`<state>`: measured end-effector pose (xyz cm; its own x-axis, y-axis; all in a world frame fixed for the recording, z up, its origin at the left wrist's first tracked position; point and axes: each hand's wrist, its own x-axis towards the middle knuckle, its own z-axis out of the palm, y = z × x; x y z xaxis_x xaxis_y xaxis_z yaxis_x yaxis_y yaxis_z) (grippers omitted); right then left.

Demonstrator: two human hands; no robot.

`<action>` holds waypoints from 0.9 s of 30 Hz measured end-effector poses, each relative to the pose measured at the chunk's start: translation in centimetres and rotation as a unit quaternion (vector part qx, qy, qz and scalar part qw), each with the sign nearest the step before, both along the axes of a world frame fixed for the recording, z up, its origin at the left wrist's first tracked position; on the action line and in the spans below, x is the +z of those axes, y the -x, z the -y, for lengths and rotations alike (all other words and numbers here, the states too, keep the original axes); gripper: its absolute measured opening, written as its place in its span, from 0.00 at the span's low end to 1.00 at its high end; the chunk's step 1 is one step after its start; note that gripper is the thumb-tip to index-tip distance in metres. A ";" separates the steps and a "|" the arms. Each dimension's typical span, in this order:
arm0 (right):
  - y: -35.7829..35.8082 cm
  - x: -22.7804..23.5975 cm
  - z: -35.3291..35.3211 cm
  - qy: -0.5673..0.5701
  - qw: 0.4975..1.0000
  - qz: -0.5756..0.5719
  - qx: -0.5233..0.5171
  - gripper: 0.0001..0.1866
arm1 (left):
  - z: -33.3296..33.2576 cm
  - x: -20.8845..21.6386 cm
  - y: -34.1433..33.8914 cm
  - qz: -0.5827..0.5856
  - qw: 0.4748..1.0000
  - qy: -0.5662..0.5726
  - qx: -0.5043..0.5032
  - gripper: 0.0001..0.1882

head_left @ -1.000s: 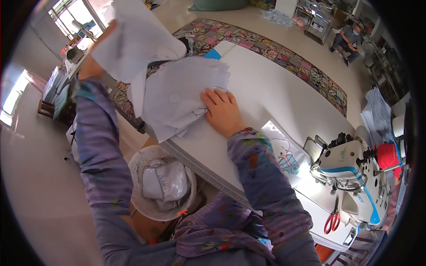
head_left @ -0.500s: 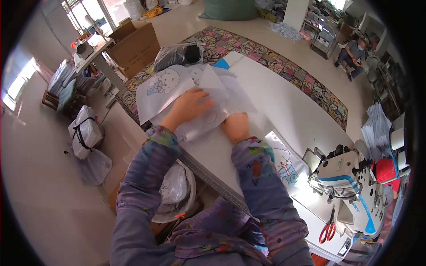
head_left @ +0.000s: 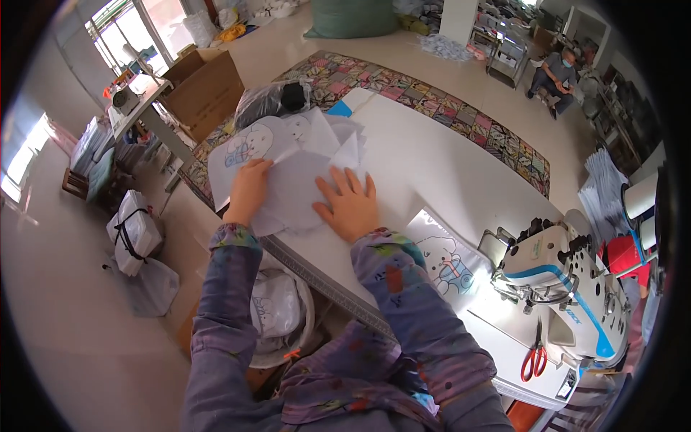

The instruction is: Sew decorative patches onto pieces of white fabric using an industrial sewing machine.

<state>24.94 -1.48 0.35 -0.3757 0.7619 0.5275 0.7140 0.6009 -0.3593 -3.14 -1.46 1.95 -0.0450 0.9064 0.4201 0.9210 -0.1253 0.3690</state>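
A pile of thin, translucent white sheets (head_left: 295, 180) lies on the far left of the white sewing table (head_left: 425, 155). Some carry a cartoon bear drawing in blue and black. My left hand (head_left: 248, 191) is closed at the pile's left side, its fingertips pinching the edge of a printed sheet (head_left: 248, 144). Spread fingers of my right hand (head_left: 349, 205) rest on the pile's right edge, palm down. Right of that hand, another printed sheet (head_left: 446, 259) lies beside the presser area of a white and blue sewing machine (head_left: 565, 277).
Red-handled scissors (head_left: 534, 362) lie near the machine. A ruler strip (head_left: 324, 288) runs along the table's near edge. Below it stands a white basket (head_left: 306, 324) with printed pieces. Behind the pile are a plastic-wrapped bundle (head_left: 266, 104) and a cardboard box (head_left: 205, 93). A seated person (head_left: 554, 81) is far right.
My left hand has moved left and down to the sheet's edge. My right hand has shifted left and opened flat. The upper sheets now lie flatter, and the whole view has shifted slightly.
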 end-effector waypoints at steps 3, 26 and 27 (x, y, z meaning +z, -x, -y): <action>0.8 0.0 -0.2 0.030 0.998 0.058 0.015 0.31 | 0.1 -1.5 9.9 0.059 0.979 -0.093 0.171 0.09; -19.5 12.7 19.4 0.212 0.957 -0.176 0.096 0.20 | 0.7 2.5 -14.3 -0.075 0.987 -0.141 0.010 0.21; -21.7 10.9 21.0 0.196 0.968 -0.156 -0.018 0.19 | 2.1 3.5 -16.6 -0.068 0.989 -0.132 -0.010 0.21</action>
